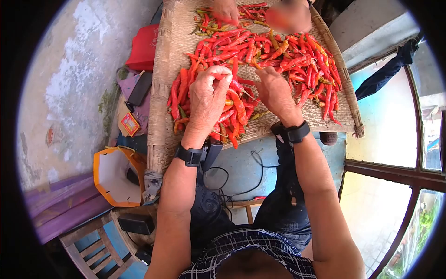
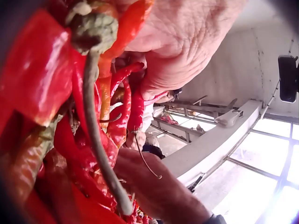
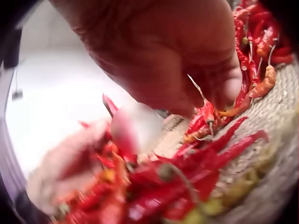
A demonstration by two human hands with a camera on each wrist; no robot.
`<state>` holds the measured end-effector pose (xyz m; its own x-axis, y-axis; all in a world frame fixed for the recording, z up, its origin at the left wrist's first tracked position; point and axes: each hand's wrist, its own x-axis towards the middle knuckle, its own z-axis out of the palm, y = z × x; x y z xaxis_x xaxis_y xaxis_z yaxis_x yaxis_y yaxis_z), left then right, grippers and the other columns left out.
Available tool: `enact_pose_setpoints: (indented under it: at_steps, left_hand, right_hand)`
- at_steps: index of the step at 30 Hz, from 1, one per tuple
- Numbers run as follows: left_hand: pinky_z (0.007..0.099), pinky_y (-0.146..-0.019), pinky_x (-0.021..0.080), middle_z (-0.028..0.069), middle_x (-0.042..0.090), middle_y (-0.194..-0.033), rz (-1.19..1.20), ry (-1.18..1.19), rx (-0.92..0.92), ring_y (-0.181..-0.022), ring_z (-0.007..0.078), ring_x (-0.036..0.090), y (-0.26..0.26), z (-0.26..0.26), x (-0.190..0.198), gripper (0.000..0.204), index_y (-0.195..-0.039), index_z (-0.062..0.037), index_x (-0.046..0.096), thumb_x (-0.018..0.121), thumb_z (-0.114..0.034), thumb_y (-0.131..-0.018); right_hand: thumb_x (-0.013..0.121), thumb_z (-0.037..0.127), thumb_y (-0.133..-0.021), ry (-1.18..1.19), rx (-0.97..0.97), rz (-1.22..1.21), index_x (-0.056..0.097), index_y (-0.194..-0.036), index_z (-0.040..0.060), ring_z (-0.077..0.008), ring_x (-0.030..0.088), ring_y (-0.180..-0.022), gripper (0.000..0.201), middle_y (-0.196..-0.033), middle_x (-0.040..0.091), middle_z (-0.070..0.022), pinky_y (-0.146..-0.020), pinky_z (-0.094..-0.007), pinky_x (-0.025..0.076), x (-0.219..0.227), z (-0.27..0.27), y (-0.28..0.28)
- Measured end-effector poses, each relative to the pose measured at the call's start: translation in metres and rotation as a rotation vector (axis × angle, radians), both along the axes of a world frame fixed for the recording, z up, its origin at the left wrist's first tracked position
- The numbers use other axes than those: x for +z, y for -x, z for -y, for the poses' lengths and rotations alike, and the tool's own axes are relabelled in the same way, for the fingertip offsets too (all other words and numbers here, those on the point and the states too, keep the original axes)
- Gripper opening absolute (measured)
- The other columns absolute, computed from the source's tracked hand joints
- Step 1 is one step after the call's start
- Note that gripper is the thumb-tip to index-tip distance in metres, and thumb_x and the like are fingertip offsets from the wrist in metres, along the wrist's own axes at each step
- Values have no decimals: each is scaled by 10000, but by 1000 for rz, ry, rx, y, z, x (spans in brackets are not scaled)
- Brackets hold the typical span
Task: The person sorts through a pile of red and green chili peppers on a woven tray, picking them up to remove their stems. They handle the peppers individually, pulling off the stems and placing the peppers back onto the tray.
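Red chili peppers (image 1: 223,46), some orange or yellowish, lie heaped on a woven mat (image 1: 169,42). Above the near heap, my left hand (image 1: 206,100) pinches a red chili pepper between thumb and fingers. In the left wrist view that chili pepper (image 2: 136,109) points downward, its thin curved stem hanging free. My right hand (image 1: 278,95) reaches down beside the right heap, fingers bent toward the mat. In the right wrist view its fingertips are right at a few red and orange chili peppers (image 3: 205,116); I cannot tell whether it grips one.
Another person's hand (image 1: 226,10) is over chili peppers at the mat's far end, with a blurred patch beside it. Left of the mat are a red bag (image 1: 143,49), a dark case (image 1: 139,89) and an orange-edged box (image 1: 118,176). Windows (image 1: 381,116) stand at right; cables (image 1: 227,186) hang below.
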<state>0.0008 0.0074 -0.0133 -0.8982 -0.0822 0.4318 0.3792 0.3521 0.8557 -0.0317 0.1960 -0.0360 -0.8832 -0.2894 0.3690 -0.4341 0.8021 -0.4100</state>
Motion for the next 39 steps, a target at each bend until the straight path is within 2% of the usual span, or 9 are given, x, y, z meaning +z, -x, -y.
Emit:
enact_pose_setpoints:
  at_steps: [11,15,18,23,25,28,31,35,39]
  left_hand:
    - [207,-600,439,5,626,-789,-1,2,-7,-663,46,537,0,1,1,114,-929,-38,624,615,-142,-882]
    - [210,-607,441,12,635,-816,2,16,-14,-676,51,541,0,2,0,113,-927,-35,623,609,-139,-885]
    - [262,-611,463,49,628,-819,6,12,-18,-669,124,571,0,1,0,103,-921,-40,607,616,-130,-872]
    - [315,-617,484,85,620,-812,42,16,-10,-658,197,601,0,1,2,99,-914,-44,588,624,-119,-861]
    - [215,-598,442,7,628,-792,9,28,-7,-656,53,541,0,1,1,115,-923,-37,624,601,-144,-890]
    - [214,-599,441,4,627,-789,37,-9,-23,-656,52,540,0,0,0,112,-924,-38,625,602,-142,-890]
    - [213,-603,442,3,626,-792,39,1,-19,-665,52,543,0,0,0,110,-928,-36,624,604,-138,-889]
    - [211,-608,443,5,626,-798,21,-16,-19,-675,51,544,-1,0,2,108,-919,-31,620,605,-134,-888]
    - [295,-609,492,86,620,-810,36,-75,-32,-664,178,613,-1,0,1,68,-884,-24,591,617,-75,-847]
  right_hand:
    - [576,123,-823,-118,-28,143,571,-860,27,-383,589,-742,102,-790,605,-183,-641,-429,477,-1,0,5]
    - [539,87,-852,206,62,146,544,-791,28,-312,629,-631,85,-746,636,-160,-553,-409,469,27,-17,1]
    - [521,118,-919,657,127,537,558,-851,45,-89,526,-626,107,-769,614,-35,-562,-240,421,51,-31,-6]
    - [558,180,-918,1547,59,322,590,-976,36,-113,568,-670,159,-882,647,-91,-606,-234,461,45,-54,13]
    - [523,186,-935,1768,-205,380,562,-1080,-1,-122,558,-731,240,-981,648,-115,-662,-253,454,46,-58,16]
    - [542,242,-926,1280,-259,520,541,-1160,-2,-113,557,-759,338,-1025,648,-115,-669,-250,453,31,-39,10]
    - [526,279,-939,610,114,439,615,-1141,49,-134,568,-815,319,-946,652,-45,-705,-275,466,22,-3,6]
    - [517,220,-927,405,297,348,631,-969,13,-278,619,-720,240,-806,641,-171,-643,-388,474,-4,32,10]
    - [526,195,-906,166,219,342,635,-932,7,-405,588,-744,218,-792,594,-255,-659,-440,469,-6,40,16]
